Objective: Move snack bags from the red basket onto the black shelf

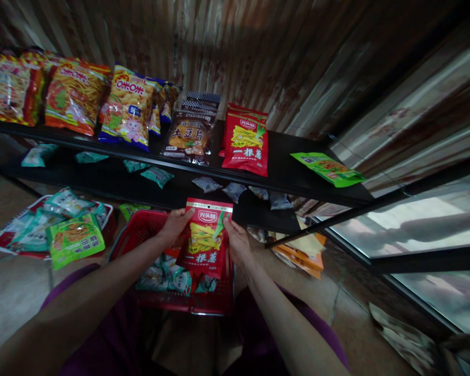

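Between both hands I hold a red snack bag [206, 237] with yellow sticks and a green onion printed on it, upright with its front toward me. My left hand [179, 222] pinches its upper left edge. At the upper right edge, my right hand [236, 239] grips it too. Below the bag is a red plastic basket [131, 230] with small teal and white packets [156, 275] inside. Ahead, on the black shelf [285, 172], stand matching red snack bags [246, 141], next to a brown potato chip bag [190, 133].
Orange, yellow and blue snack bags [76, 96] line the upper shelf's left side. A green packet [329, 168] lies flat at its right. Small packets [235, 191] rest on the lower shelf. Left on the floor, another basket [2, 245] holds teal packets and a green bag [76, 237].
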Demonstrator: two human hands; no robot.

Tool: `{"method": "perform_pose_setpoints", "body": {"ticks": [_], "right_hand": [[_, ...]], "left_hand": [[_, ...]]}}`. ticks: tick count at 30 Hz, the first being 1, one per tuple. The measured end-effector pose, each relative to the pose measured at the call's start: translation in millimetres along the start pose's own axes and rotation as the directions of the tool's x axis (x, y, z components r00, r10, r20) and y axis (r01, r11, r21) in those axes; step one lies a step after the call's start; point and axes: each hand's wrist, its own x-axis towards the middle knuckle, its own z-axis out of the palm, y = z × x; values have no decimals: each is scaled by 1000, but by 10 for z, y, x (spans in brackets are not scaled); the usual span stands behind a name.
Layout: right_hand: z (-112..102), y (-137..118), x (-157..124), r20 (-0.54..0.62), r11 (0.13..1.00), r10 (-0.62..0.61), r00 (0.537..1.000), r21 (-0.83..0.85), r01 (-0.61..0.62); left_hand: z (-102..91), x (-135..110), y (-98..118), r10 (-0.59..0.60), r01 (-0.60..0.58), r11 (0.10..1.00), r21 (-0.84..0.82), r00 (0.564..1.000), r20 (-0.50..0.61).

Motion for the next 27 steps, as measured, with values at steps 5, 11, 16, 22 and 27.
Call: {"method": "perform_pose_setpoints", "body": {"ticks": [5,11,16,22,27], "right_hand": [[-31,19,21,24,1000,19,1000,11,-19],[-8,-12,15,21,997,73,997,21,-73],[12,-36,2,10,994,106,994,33,-107],[-37,-69,55,-45,995,86,995,51,-84],[-87,-93,101,-79,996,56,995,71,-51]], "left_hand": [[-21,39,19,9,-8,994,-105,1000,14],[-6,41,48,-76,72,981,-181,997,-15],[-24,37,63,-107,106,982,-155,994,4],[-64,-55,28,-175,180,983,-15,968,181],[-58,-174,-3,-212,214,976,31,920,328]]}}
